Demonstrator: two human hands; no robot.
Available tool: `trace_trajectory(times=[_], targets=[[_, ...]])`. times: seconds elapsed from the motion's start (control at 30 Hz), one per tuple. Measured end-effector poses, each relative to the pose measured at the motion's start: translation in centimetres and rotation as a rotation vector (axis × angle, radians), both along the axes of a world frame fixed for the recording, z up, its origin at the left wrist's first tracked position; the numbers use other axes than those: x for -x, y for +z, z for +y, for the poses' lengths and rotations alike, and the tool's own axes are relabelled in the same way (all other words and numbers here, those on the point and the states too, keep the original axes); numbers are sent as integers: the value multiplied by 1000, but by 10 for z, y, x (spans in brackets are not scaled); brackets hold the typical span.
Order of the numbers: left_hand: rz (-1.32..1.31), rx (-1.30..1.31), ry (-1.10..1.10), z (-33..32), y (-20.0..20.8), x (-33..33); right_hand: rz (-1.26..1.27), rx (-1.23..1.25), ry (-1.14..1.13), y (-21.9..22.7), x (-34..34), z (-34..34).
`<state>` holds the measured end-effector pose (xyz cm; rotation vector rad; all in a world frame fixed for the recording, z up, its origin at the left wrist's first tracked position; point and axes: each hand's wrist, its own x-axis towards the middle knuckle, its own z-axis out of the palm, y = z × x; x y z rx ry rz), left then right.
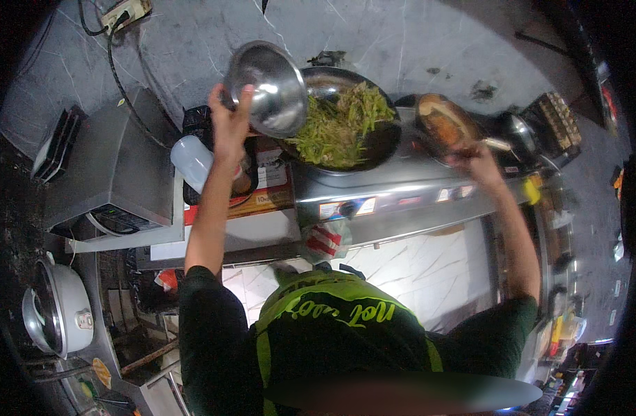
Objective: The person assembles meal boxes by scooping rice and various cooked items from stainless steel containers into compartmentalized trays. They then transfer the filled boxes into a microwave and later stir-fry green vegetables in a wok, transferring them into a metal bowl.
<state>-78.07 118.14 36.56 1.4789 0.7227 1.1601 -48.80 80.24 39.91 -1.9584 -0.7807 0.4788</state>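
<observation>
My left hand (pixel 232 128) grips the rim of a shiny steel bowl (pixel 266 83), thumb along its side. The bowl is tipped, its mouth overlapping the left side of a dark wok (pixel 380 149). Thin green vegetable strips (pixel 342 125) heap inside the wok, partly smeared by motion. On the right, my right hand (pixel 476 159) has its fingers curled at the near edge of a brown oval pan-like thing (pixel 439 118) with an orange-brown patch in its middle. What those fingers hold is too blurred to make out.
A steel stove front (pixel 373 197) runs below the wok. Left are a white translucent bottle (pixel 191 158), a metal microwave-like appliance (pixel 117 152) and a white cooker (pixel 74 312). Egg trays (pixel 553 121) and a steel pot (pixel 519 135) stand at the right. A grey wall (pixel 373 35) rises behind.
</observation>
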Motion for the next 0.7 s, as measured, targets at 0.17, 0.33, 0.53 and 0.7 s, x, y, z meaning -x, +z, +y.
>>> trace_trajectory(times=[0.17, 0.33, 0.53, 0.7], targets=[[-98, 442, -301, -54, -9, -39, -129, 156, -5, 67, 42, 19], [-172, 629, -481, -67, -28, -62, -974, 201, 116, 43, 64, 20], [-179, 629, -492, -42, -44, -45, -1538, 212, -7, 76, 112, 29], [-221, 628, -516, -46, -39, -38, -1708, 169, 126, 81, 113, 30]])
